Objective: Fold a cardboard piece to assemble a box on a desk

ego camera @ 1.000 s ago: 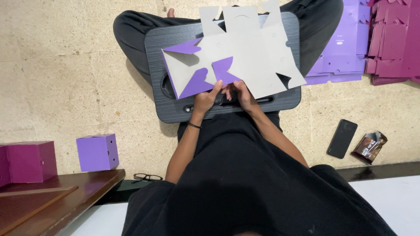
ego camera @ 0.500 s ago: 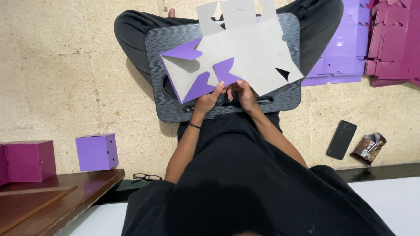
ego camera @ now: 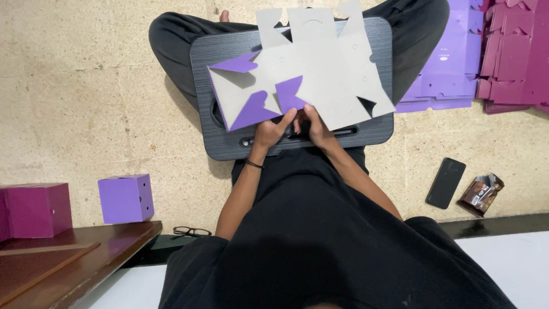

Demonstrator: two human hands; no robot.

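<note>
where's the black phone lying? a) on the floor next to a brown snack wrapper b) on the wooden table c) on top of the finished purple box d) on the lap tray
a: the black phone lies flat on the beige floor, just beside the brown snack wrapper, apart from the lap tray.

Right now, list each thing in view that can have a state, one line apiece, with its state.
Cardboard box blank: unfolded, grey side up, some purple flaps turned over, lying on the lap desk.
Lap desk: flat across the person's legs.
Left hand: pressing the blank's near edge.
Right hand: pressing the same edge.
Purple box: assembled, closed, on the floor.
Magenta box: assembled, closed.
Phone: screen dark, on the floor.
Glasses: folded open, unworn.
</note>
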